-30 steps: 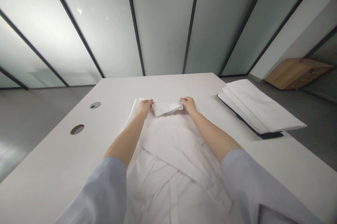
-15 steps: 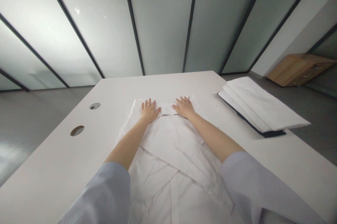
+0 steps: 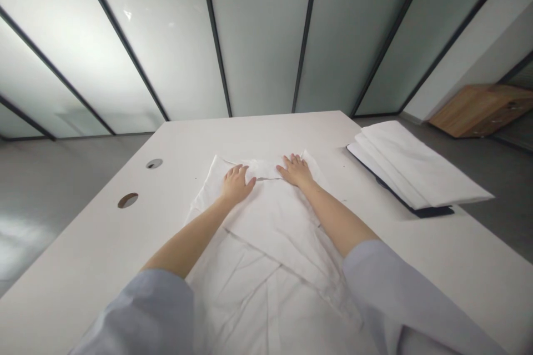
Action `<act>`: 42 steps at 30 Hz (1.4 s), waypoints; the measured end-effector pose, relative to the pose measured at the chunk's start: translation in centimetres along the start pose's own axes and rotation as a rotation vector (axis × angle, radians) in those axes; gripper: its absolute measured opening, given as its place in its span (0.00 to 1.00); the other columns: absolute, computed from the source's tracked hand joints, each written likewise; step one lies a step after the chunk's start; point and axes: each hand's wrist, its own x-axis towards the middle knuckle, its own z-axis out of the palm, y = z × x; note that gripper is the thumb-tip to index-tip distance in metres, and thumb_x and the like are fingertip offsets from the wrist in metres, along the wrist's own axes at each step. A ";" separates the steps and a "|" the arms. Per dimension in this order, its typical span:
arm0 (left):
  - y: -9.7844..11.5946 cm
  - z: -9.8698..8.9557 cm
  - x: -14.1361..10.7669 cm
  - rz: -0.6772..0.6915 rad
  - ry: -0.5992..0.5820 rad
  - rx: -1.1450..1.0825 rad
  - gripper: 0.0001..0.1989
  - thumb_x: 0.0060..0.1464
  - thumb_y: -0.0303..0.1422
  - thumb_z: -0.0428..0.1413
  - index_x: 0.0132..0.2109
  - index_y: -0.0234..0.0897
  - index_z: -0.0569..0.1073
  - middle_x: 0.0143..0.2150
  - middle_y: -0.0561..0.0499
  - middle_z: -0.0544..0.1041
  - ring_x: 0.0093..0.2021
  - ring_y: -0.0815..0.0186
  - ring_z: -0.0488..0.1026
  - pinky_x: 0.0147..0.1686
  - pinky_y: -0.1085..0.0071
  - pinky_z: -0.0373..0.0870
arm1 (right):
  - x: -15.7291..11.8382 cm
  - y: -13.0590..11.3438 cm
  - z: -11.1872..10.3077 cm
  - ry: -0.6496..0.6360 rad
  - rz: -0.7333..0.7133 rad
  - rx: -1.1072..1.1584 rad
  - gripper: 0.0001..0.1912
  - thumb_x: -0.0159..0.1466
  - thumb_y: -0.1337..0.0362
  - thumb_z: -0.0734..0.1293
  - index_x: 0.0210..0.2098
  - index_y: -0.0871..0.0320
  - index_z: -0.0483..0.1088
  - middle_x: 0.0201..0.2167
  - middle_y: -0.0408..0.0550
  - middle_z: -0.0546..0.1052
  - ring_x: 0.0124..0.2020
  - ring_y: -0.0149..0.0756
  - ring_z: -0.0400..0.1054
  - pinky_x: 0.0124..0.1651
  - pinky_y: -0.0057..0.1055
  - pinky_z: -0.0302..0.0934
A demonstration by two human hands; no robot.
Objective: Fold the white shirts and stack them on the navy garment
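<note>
A white garment (image 3: 270, 210), which looks like a shirt or coat, lies spread on the white table, its sleeves folded over one another across the body. My left hand (image 3: 237, 183) rests palm down on its far left part near the collar opening, thumb apart and fingers slightly bent. On the far right part, my right hand (image 3: 296, 170) lies flat with its fingers spread. Neither hand grasps anything. Between them runs a narrow gap at the collar edge. The garment's near end runs out of view at the bottom.
On the table's (image 3: 166, 177) right side, a stack of folded white cloth (image 3: 416, 166) sits on a dark flat board (image 3: 435, 212) and overhangs the edge. Two round holes (image 3: 127, 200) pierce the left side. Frosted glass panels stand behind; a wooden cabinet (image 3: 478, 110) is far right.
My left hand has drawn slightly nearer and its fingers have bent a little. My right hand stays flat on the garment. The view has shifted slightly.
</note>
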 end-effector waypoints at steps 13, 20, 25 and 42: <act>1.6 2.5 -2.0 0.003 -0.180 0.084 0.39 0.58 0.58 0.37 0.69 0.42 0.52 0.73 0.40 0.45 0.70 0.41 0.40 0.62 0.39 0.40 | -5.5 1.9 -2.2 0.247 -0.206 0.058 0.29 0.67 0.55 0.56 0.64 0.63 0.58 0.63 0.59 0.63 0.64 0.47 0.53 0.65 0.41 0.45; 2.2 1.6 2.5 -0.025 0.021 0.063 0.33 0.59 0.54 0.42 0.64 0.39 0.61 0.67 0.39 0.59 0.66 0.49 0.54 0.61 0.53 0.53 | -11.4 -0.4 -0.6 -0.074 -0.136 -0.043 0.38 0.67 0.40 0.49 0.69 0.53 0.49 0.70 0.56 0.50 0.69 0.58 0.41 0.66 0.55 0.38; 3.2 0.7 0.5 -0.066 0.052 0.040 0.25 0.61 0.50 0.43 0.56 0.40 0.69 0.57 0.41 0.69 0.59 0.53 0.63 0.57 0.58 0.59 | -9.8 0.0 0.0 -0.090 -0.140 -0.073 0.40 0.65 0.37 0.48 0.69 0.51 0.48 0.71 0.55 0.46 0.70 0.58 0.37 0.66 0.56 0.34; 0.1 2.2 0.2 -0.154 -0.174 0.063 0.41 0.57 0.59 0.38 0.70 0.42 0.51 0.73 0.41 0.45 0.71 0.44 0.41 0.63 0.39 0.40 | -4.1 -0.4 -2.2 0.068 -0.165 -0.107 0.33 0.67 0.49 0.55 0.66 0.59 0.54 0.69 0.59 0.53 0.69 0.53 0.42 0.67 0.47 0.37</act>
